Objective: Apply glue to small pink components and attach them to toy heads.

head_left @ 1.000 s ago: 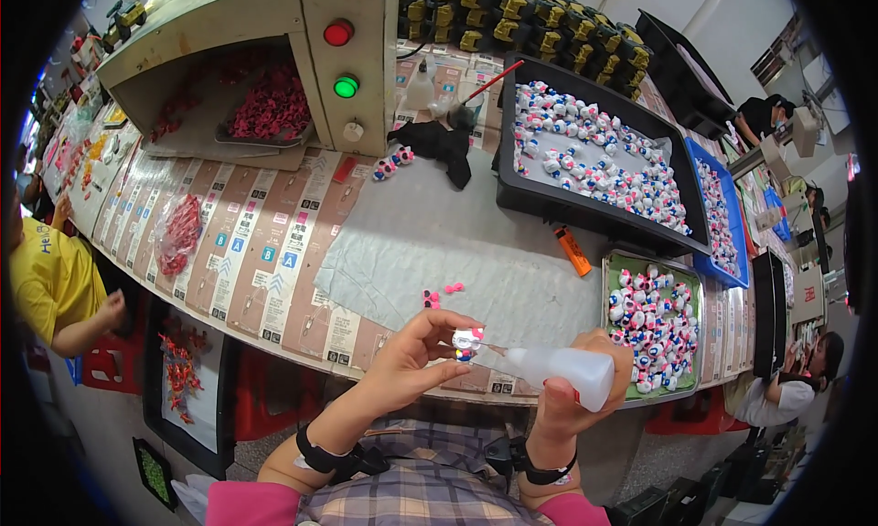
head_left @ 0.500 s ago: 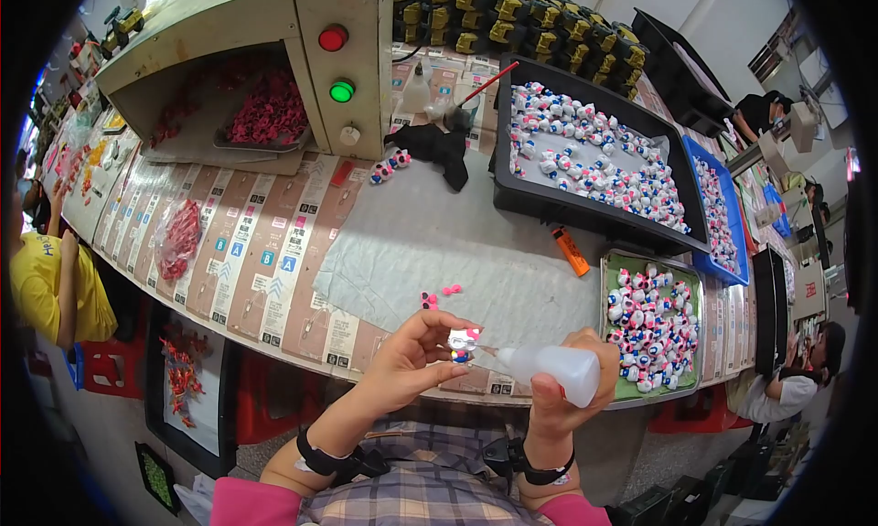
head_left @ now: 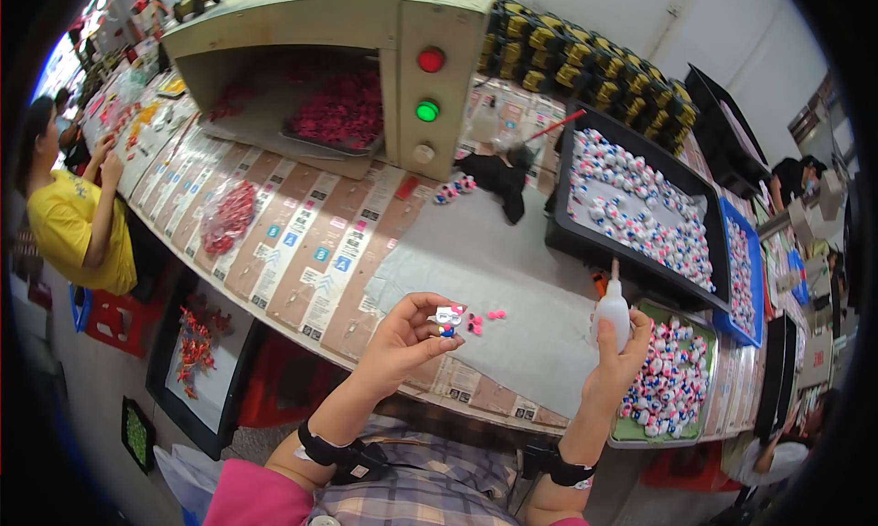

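Between the thumb and fingers of my left hand (head_left: 408, 337) is a small white cat figurine (head_left: 447, 318) with a pink bow and a blue and yellow body. My right hand (head_left: 622, 348) is wrapped round a white squeeze bottle (head_left: 613, 311), held upright with its thin nozzle pointing up. The bottle is apart from the figurine. Just beyond the figurine, small pink and black pieces (head_left: 475, 324) and a pink bow-shaped piece (head_left: 496, 315) lie on the grey sheet (head_left: 512, 261). An orange tool (head_left: 600, 283) lies partly hidden behind the bottle.
A black tray (head_left: 631, 242) of figurines stands far right, beside a blue crate (head_left: 745, 320). A green tray (head_left: 631, 427) of figurines sits near right. At the back left is a metal oven-like machine (head_left: 274, 155) with lit buttons. A person in yellow (head_left: 82, 224) works at left.
My right hand has moved right and tipped the bottle upright, away from the figurine. My left hand still holds the figurine. The whole view has swung left.
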`<action>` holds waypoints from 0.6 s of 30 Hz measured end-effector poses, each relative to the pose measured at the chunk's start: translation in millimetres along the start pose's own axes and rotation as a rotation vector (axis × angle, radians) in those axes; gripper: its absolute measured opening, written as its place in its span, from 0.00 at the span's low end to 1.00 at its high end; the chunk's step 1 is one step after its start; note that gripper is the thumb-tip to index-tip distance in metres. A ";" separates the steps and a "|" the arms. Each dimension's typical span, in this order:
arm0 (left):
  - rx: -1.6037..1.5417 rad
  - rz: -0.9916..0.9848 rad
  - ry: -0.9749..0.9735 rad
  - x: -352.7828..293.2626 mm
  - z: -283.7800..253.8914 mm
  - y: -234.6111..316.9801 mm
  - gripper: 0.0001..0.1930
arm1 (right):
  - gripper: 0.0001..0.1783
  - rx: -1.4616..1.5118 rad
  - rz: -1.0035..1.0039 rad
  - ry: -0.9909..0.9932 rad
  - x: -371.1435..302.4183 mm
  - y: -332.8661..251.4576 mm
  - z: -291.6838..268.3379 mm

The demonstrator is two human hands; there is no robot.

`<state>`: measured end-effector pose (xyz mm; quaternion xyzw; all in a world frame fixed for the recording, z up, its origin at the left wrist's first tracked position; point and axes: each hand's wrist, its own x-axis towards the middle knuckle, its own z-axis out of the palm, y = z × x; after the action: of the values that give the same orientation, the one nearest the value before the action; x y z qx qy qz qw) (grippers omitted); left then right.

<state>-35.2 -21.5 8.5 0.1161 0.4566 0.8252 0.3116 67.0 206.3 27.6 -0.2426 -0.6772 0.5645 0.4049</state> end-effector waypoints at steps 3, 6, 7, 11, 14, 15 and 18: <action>-0.042 0.046 0.051 -6.0 -12.5 2.2 0.21 | 0.21 -0.106 0.113 -0.093 10.7 17.2 6.9; 0.044 -0.045 0.011 -2.3 -20.4 -11.9 0.21 | 0.24 -0.318 0.240 -0.058 14.9 22.3 -1.9; -0.023 0.083 -0.014 -2.1 -20.4 -19.3 0.22 | 0.25 -0.232 0.131 -0.078 20.3 54.1 -15.0; 0.005 0.076 -0.130 -0.3 -17.2 -23.9 0.23 | 0.16 -0.216 0.154 -0.097 -3.0 23.2 -10.1; -0.015 0.104 -0.118 10.7 -19.1 -18.9 0.25 | 0.17 -0.506 -0.121 -0.048 5.7 -2.0 6.0; 0.002 0.162 -0.144 2.1 -17.7 -20.4 0.25 | 0.16 -0.581 -0.371 0.078 -4.3 -14.2 3.3; -0.069 0.129 -0.116 0.9 -24.5 -23.6 0.26 | 0.13 -0.738 -0.809 0.313 -11.8 -22.4 16.5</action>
<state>-38.0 -28.4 -24.7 0.1821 0.4005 0.8507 0.2876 62.9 182.2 45.3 -0.1700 -0.8005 0.0479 0.5727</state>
